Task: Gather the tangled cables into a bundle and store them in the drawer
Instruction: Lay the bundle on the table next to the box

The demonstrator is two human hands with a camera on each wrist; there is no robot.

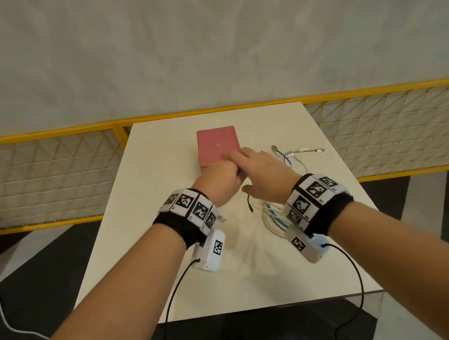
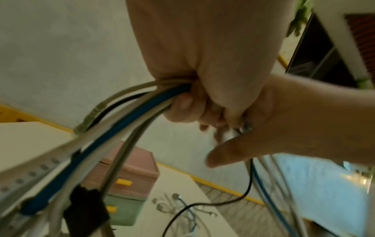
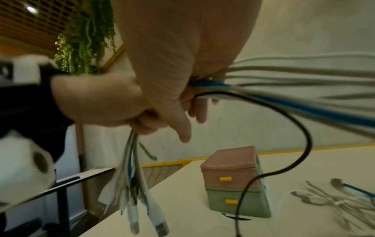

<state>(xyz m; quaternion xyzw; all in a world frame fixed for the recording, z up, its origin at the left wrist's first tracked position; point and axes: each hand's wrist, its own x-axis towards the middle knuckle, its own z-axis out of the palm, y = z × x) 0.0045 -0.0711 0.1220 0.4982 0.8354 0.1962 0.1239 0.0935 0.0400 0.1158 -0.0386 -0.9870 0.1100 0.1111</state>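
Note:
My left hand point(image 1: 220, 183) is a fist gripping a bundle of white, blue and black cables point(image 2: 142, 110) above the white table point(image 1: 169, 232). Their plug ends point(image 3: 140, 213) hang below that fist. My right hand point(image 1: 258, 171) lies against the left hand, and its fingers point(image 3: 199, 110) curl round the same cables, which run off to the right. More of the cables trail onto the table point(image 1: 273, 214), and loose ends point(image 1: 297, 153) lie right of the drawer box point(image 1: 217, 142). The pink upper drawer point(image 3: 231, 178) and green lower drawer point(image 3: 235, 202) are both closed.
A yellow mesh railing point(image 1: 50, 175) runs behind the table on both sides. The near table edge point(image 1: 261, 306) is close to my body. Black cords point(image 1: 175, 292) hang from both wrist cameras. Hanging plants point(image 3: 85, 40) are off to the left.

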